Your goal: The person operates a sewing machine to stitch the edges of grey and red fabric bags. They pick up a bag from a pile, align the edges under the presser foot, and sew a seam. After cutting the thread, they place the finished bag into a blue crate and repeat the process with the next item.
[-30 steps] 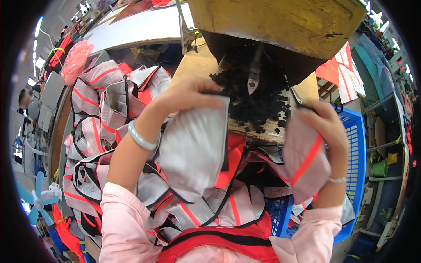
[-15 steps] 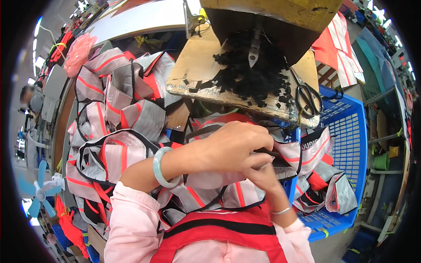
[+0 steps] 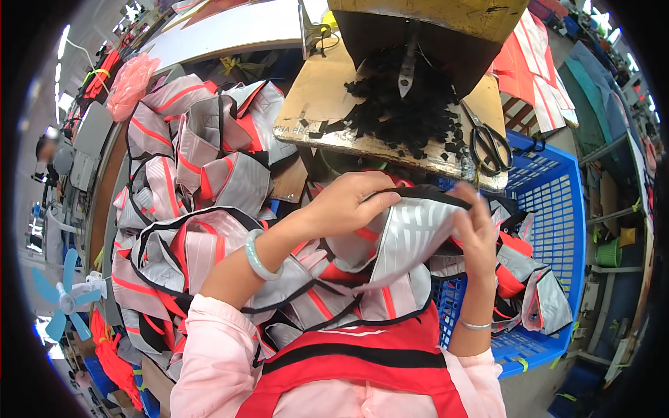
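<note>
Between my two hands stretches a grey and white fabric piece (image 3: 414, 233) with black edge binding and reflective stripes. My left hand (image 3: 357, 203) grips its bound upper edge, thumb on top. At the right end of that edge, my right hand (image 3: 477, 233) has its fingers bent around the binding; its fingertips are slightly blurred. The piece hangs below the hands in a curve toward my lap. Under and left of it lies a heap of similar fabric pieces (image 3: 174, 251), grey and pale with orange-red stripes and black edges.
Ahead is a wooden board (image 3: 317, 87) covered with black fabric scraps (image 3: 401, 115), below a metal pointed blade (image 3: 406, 75). Black-handled scissors (image 3: 490, 148) lie at its right. A blue plastic basket (image 3: 573, 209) with more pieces stands at right. A small blue fan (image 3: 66, 301) is far left.
My hands were close together, the left crossing over the right; now they are apart. The right hand moved right and up, and the fabric's bound edge is spread between them.
</note>
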A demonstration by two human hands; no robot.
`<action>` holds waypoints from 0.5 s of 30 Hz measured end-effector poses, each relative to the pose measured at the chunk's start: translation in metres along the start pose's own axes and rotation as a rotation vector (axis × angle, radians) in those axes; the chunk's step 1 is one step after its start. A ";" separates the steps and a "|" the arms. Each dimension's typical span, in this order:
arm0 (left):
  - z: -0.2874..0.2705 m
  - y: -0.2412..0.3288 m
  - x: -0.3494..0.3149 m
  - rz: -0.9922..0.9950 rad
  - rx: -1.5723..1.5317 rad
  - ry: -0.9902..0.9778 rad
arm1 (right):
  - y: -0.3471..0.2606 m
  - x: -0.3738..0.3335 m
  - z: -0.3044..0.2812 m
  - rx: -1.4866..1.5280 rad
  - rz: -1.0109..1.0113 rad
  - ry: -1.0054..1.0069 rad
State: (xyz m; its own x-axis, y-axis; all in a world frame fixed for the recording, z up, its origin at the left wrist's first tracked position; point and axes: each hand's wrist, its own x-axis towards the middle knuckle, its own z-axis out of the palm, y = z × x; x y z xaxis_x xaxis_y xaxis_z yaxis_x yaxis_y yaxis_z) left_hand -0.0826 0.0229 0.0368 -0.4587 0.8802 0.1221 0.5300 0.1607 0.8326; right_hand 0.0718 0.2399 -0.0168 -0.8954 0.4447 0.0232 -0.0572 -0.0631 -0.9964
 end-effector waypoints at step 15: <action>0.018 -0.015 -0.021 -0.180 0.077 0.349 | -0.039 0.050 0.064 -0.546 -0.196 -0.326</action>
State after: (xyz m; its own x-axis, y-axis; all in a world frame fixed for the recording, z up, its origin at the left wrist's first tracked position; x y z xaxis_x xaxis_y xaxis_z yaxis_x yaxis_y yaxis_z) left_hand -0.0679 0.0100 0.0117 -0.7569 0.6325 0.1646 0.4644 0.3432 0.8164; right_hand 0.0015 0.2076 0.0288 -0.9838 0.1038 0.1461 -0.0770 0.4913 -0.8676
